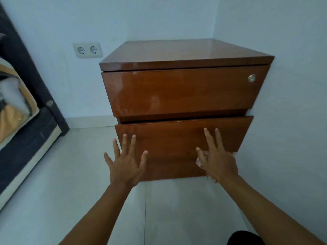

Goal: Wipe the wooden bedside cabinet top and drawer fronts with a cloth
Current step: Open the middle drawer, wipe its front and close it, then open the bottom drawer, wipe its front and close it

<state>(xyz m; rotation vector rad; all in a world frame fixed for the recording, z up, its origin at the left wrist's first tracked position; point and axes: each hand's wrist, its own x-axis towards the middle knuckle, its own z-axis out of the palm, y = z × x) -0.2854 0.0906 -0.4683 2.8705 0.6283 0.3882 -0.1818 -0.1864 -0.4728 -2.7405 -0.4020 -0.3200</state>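
Note:
The wooden bedside cabinet (pixel 184 89) stands in the room's corner, glossy brown, with a bare top (pixel 185 50) and two drawer fronts. A round metal lock (pixel 251 78) sits at the upper drawer's right end. My left hand (pixel 125 163) is spread, fingers apart, in front of the lower drawer's (pixel 173 138) left edge, holding nothing. My right hand (pixel 216 160) lies against the lower drawer's right part with a pale, pinkish cloth (pixel 200 162) under the palm. Only small bits of the cloth show beside the thumb and wrist.
A double wall socket (pixel 87 50) is on the wall left of the cabinet. A dark bed frame with bedding (pixel 19 110) runs along the left edge. Pale floor tiles (pixel 70 174) lie in front. The right wall touches the cabinet's side.

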